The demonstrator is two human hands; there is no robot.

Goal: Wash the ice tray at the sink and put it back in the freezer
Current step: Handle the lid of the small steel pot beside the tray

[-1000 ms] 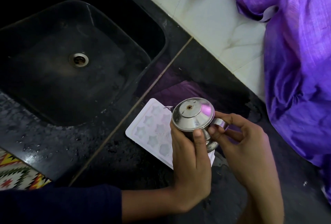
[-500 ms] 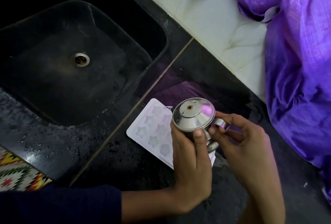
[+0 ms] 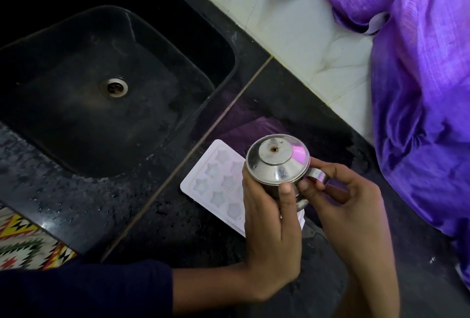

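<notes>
Nothing has visibly shifted since a second ago: left hand (image 3: 269, 236) keeps its fingers curled round the steel lidded pot (image 3: 277, 162), right hand (image 3: 340, 198) pinches the pot's handle at 3 o'clock. Below them the white ice tray (image 3: 216, 180) (star-shaped cells) lies on the black counter (image 3: 178, 228), at 4 o'clock from the sink (image 3: 101, 93).

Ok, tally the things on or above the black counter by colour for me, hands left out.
White: 1, the white plastic ice tray with star-shaped moulds, lying flat on the counter
Silver: 1, the shiny steel lidded pot with a band handle, held above the tray
Purple: 1, the crumpled purple cloth
Total: 3
</notes>
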